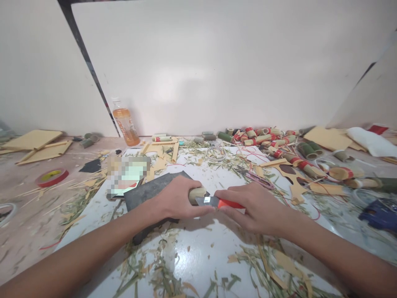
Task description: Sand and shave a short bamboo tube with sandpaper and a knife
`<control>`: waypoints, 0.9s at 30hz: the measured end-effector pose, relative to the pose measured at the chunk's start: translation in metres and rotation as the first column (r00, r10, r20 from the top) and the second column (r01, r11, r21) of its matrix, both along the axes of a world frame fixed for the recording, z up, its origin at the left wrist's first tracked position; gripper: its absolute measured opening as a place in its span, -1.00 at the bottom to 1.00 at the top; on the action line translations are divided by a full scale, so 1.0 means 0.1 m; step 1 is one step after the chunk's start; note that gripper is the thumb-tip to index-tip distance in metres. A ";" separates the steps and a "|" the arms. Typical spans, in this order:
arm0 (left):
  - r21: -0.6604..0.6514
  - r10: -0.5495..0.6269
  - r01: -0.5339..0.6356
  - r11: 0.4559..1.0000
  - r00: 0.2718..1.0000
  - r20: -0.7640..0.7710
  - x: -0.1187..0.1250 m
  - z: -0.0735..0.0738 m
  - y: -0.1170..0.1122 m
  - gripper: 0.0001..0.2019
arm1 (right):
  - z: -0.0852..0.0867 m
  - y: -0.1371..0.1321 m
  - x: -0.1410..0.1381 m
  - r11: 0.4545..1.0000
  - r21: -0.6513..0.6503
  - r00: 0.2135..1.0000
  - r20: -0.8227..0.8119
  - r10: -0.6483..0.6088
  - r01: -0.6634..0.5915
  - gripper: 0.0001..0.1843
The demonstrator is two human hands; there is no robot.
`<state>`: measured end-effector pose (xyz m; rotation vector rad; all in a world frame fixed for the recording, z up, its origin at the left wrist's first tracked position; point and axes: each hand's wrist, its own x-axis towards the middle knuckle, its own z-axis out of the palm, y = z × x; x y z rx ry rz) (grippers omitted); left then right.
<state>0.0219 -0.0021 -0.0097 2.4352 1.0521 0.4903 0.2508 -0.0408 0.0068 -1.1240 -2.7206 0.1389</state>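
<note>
- Left hand (178, 198) wraps tight around a short bamboo piece (197, 194) over the desk's (198, 252) middle.
- Right hand (252, 207) grips an orange-handled knife (217, 202), blade touching the bamboo.
- Dark slab (145, 192) lies underneath.

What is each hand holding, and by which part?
The left hand grips a bamboo piece round its length, one end showing. The right hand holds a knife by its red handle, blade at the bamboo.

Bamboo piece (198, 193), seemingly mostly inside left hand (176, 199)
</note>
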 end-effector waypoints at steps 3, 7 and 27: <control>0.008 0.004 -0.004 1.000 1.000 -0.005 -0.01 0.00 -0.01 -0.59 | -0.01 0.00 0.00 1.000 -0.017 1.000 -0.008 0.004 -0.004 -0.65; 0.042 0.020 -0.020 0.999 1.000 -0.011 -0.01 0.01 -0.02 -0.55 | -0.01 0.00 -0.01 0.999 -0.036 1.000 -0.022 -0.003 0.002 -0.65; 0.142 0.158 -0.157 0.977 0.987 0.006 0.03 0.10 -0.06 -0.47 | 0.01 -0.02 -0.03 0.988 0.083 0.991 -0.053 -0.123 0.127 -0.60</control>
